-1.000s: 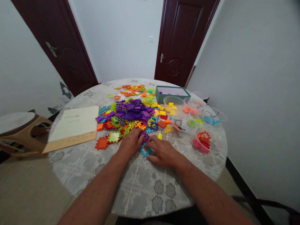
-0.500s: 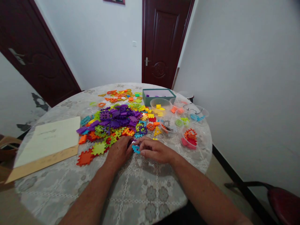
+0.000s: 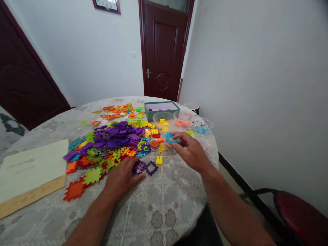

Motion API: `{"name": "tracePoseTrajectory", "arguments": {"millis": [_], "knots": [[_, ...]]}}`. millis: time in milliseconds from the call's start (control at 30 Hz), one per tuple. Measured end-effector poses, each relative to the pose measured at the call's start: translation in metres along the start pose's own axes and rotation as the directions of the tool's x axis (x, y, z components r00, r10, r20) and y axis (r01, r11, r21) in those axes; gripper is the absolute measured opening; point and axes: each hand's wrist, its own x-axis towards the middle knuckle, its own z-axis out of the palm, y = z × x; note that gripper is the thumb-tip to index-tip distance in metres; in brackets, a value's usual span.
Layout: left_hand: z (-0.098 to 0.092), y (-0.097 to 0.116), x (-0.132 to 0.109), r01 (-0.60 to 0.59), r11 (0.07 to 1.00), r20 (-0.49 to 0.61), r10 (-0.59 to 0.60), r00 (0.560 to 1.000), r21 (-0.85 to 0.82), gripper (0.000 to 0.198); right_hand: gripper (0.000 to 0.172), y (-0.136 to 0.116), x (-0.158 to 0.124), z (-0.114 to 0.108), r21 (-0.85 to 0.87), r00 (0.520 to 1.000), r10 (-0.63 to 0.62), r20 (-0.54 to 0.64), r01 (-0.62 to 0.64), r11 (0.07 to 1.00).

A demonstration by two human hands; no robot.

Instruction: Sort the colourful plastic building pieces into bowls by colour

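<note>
My right hand (image 3: 189, 151) is raised over the table near the clear bowls, its fingers pinched on a blue plastic piece (image 3: 169, 138). My left hand (image 3: 123, 177) lies flat on the tablecloth with fingers spread, touching a purple piece (image 3: 139, 167) at the near edge of the pile. A purple frame piece (image 3: 151, 167) and a yellow piece (image 3: 159, 160) lie just to its right. The big pile of coloured interlocking pieces (image 3: 115, 140) spreads across the middle of the round table (image 3: 159, 212).
Several clear bowls (image 3: 198, 125) holding sorted pieces and a teal box (image 3: 160, 108) stand at the back right. A cream board (image 3: 28, 171) lies at the left. A red chair (image 3: 297, 208) stands at the right, a dark door (image 3: 162, 51) behind the table.
My right hand has lifted the blue piece from the near edge of the pile and carried it right toward the bowls. My left hand stayed by the pile. The view swung right.
</note>
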Motion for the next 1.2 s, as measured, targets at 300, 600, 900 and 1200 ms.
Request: {"name": "tracePoseTrajectory", "arguments": {"millis": [300,600,900,1200], "knots": [[0.005,-0.002,0.003,0.007,1.000,0.015,-0.007,1.000,0.014,0.056,0.033,0.099,0.092,-0.150,-0.806,0.962,0.150,-0.230,-0.275,0.525],[0.002,-0.001,-0.001,-0.045,0.994,-0.034,0.041,0.999,-0.104,0.064,0.036,0.120,0.093,-0.158,-0.857,0.970,0.058,-0.236,-0.236,0.458],[0.012,-0.003,-0.004,-0.135,0.978,-0.123,0.116,0.986,-0.158,0.065,0.024,0.036,-0.016,0.002,-0.442,0.918,-0.129,0.376,0.299,0.846],[0.008,-0.003,-0.004,-0.146,0.972,-0.093,0.131,0.987,-0.186,0.068,0.038,0.057,-0.026,0.079,-0.560,0.877,0.149,0.457,0.154,0.814]]}}
